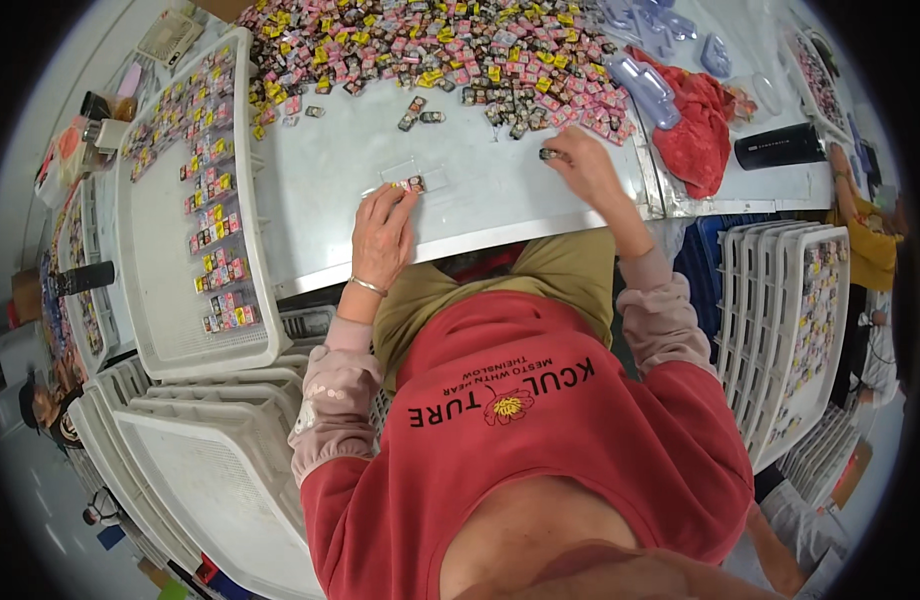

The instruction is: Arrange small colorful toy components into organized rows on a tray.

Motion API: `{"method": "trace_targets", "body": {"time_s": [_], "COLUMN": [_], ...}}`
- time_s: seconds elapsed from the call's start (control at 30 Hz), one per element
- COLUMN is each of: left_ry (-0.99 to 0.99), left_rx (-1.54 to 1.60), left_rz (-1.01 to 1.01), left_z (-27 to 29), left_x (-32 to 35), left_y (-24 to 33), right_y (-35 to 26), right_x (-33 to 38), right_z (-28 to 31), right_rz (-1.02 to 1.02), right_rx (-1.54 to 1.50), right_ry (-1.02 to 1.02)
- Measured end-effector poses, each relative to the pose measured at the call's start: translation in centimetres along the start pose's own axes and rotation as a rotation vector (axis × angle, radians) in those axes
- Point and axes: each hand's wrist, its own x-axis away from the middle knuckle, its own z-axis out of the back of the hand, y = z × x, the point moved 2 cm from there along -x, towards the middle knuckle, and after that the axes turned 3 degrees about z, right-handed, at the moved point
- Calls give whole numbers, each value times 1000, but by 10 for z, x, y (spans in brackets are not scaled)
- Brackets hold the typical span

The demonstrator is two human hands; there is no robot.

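Note:
On the pale tabletop, a small clear plastic tray (438, 181) lies in front of me with a small pink-and-black block (412, 184) in it. My left hand (382, 240) is closed at the tray's near left side, its fingertips against the tray and the block. Off to the right, my right hand (586, 168) pinches a small dark block (549, 154) just above the table. Three loose dark-and-pink blocks (410, 118) sit between the tray and a big heap of blocks (430, 50) in pink, black and yellow. What is printed on them is too small to make out.
A white plastic crate (145, 290) at the left holds rows of filled clear trays. More white crates (210, 460) stack below it. Stacked crates (780, 330) also stand at the right. A red cloth (692, 150), clear plastic trays (645, 85) and a black cylinder (780, 147) occupy the right end.

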Motion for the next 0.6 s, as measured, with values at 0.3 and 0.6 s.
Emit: {"method": "trace_targets", "body": {"time_s": [0.3,0.6], "left_ry": [1,22], "left_rx": [-45,-62], "left_rz": [53,46], "left_z": [-4,-6], "left_x": [7,7], "left_y": [9,7], "right_y": [-11,-15], "right_x": [-79,-164], "right_z": [24,-29], "right_rz": [38,-106], "right_rx": [-243,-14], "right_ry": [221,-47]}}
